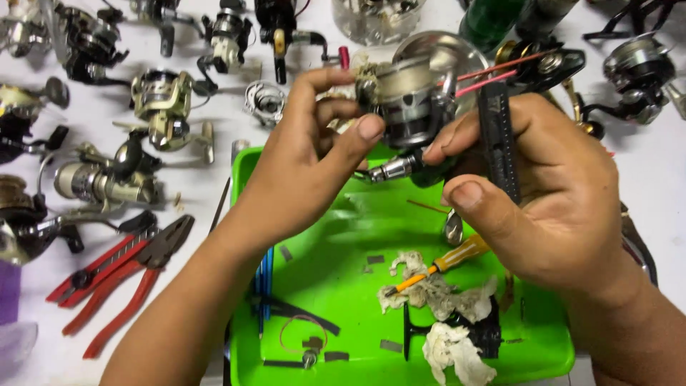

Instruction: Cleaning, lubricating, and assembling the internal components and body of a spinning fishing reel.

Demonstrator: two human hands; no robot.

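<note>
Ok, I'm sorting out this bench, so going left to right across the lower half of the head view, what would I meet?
Red-handled pliers → blue rods at the left edge of the green tray → small wire loop → orange-handled screwdriver → right hand.

A white tabletop (214, 193) fills the whole view; no wall, floor or window shows. The light is even and bright, casting only soft shadows. Across the upper left of the frame lie many spinning reels (168, 107) in silver, black and gold, spread out apart from each other. At the lower left rest red-handled pliers (121, 275), with a purple object (8, 289) at the left edge. A clear round container (375, 18) stands at the top centre, a dark green bottle (489, 21) just to its right. More reels (639, 75) sit at the upper right. A bright green tray (343, 271) takes the lower middle.
</note>
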